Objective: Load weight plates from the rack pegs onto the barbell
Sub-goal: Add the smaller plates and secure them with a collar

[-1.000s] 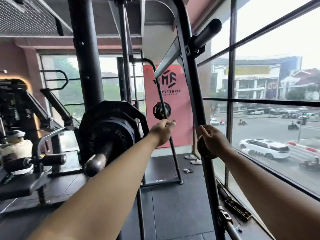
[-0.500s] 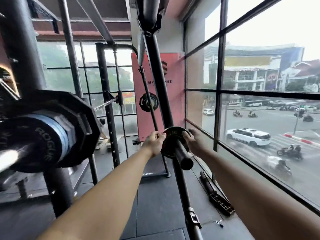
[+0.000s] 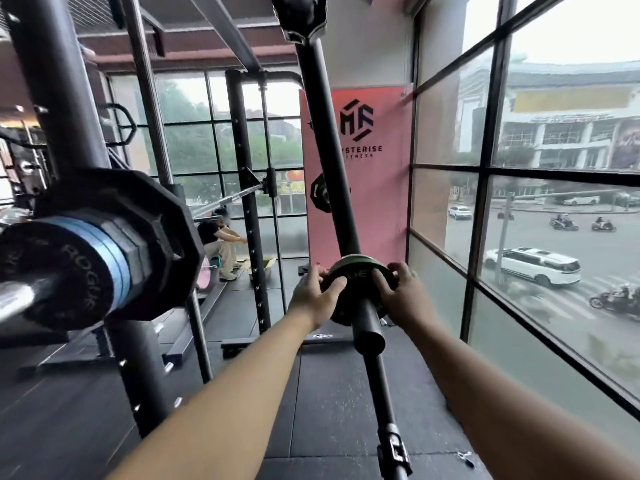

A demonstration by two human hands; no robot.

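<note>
A small black weight plate (image 3: 356, 277) with a green rim sits on a black rack peg (image 3: 367, 327) that sticks out toward me from a slanted rack upright (image 3: 322, 133). My left hand (image 3: 317, 292) grips the plate's left edge and my right hand (image 3: 403, 294) grips its right edge. At the left, the barbell's sleeve end (image 3: 14, 301) points at me, carrying a black Rogue plate (image 3: 69, 271), thin blue plates (image 3: 110, 251) and a large black many-sided plate (image 3: 145, 223).
A further small plate (image 3: 320, 197) hangs higher on the same upright. Black rack posts (image 3: 249, 202) stand ahead and at the left. A person sits on the floor behind (image 3: 218, 240). Large windows run along the right. The floor is dark rubber matting (image 3: 332, 410).
The view has swung right and closer to the peg. Both hands have come onto the small plate's edges, with the plate and peg now nearer and more central.
</note>
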